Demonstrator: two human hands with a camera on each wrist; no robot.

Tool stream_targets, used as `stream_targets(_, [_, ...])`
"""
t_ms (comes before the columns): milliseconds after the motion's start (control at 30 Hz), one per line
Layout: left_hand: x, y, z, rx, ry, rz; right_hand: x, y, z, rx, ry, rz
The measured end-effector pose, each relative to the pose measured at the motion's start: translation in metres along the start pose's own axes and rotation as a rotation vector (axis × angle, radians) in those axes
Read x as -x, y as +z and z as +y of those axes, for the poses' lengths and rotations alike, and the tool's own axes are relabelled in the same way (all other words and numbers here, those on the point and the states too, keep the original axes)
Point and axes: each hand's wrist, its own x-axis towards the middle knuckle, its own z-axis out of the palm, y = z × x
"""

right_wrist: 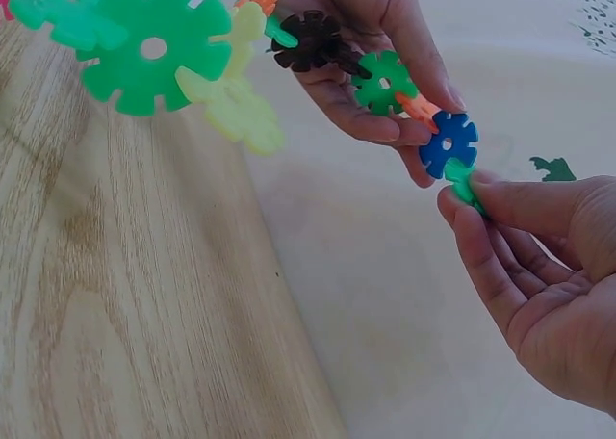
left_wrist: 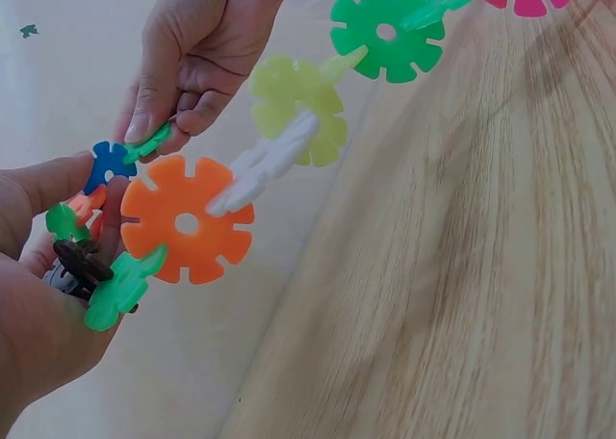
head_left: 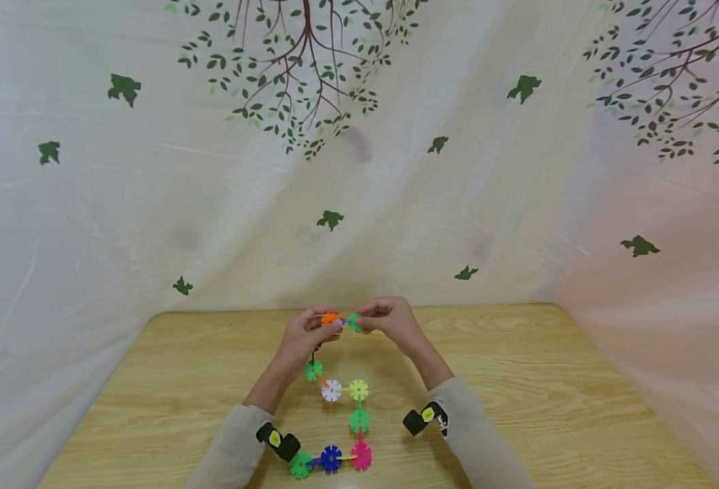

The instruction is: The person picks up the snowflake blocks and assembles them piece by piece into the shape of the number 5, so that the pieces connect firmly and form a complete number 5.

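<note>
A chain of notched plastic snowflake discs runs across the head view, with a pink disc (head_left: 361, 456) and a dark blue disc (head_left: 331, 459) at its near end. My left hand (head_left: 301, 339) grips the far part of this chain, its thumb and fingers around an orange disc (head_left: 329, 319). Just beyond that thumb, in the right wrist view, is a blue disc (right_wrist: 449, 144). Slotted into the blue one is a small green disc (right_wrist: 464, 183), which my right hand (right_wrist: 549, 266) pinches between thumb and forefinger. A black disc (right_wrist: 308, 40) hangs beside the left palm.
Under the hands lies a wood-grain table (head_left: 518, 380), its far edge close behind them. A pale curtain (head_left: 243, 224) printed with leaves and branches surrounds it. Black wrist cameras (head_left: 417, 421) are strapped over both sleeves.
</note>
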Motion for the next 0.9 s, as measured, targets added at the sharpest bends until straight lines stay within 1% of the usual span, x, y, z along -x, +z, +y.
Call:
stream_targets(233, [0.0016,0.0006,0.0001,-0.03,0.024,-0.034,0.001,-0.0026,0.0007,0.011,-0.015,-0.02])
stream_targets(500, [0.0044,0.0021,0.0035,-0.062,0.039,-0.031,0.0011,-0.0041,0.0013,0.01,-0.02,-0.032])
stream_targets(767, [0.0063,0.0017,0.0042,-0.067,0.051,-0.055,0.0033,-0.0046,-0.0019,-0.012,-0.009,-0.046])
stream_targets(900, [0.007,0.0021,0.0047,-0.067,0.062,-0.069,0.0042,-0.0046,-0.0032,-0.026,-0.024,-0.064])
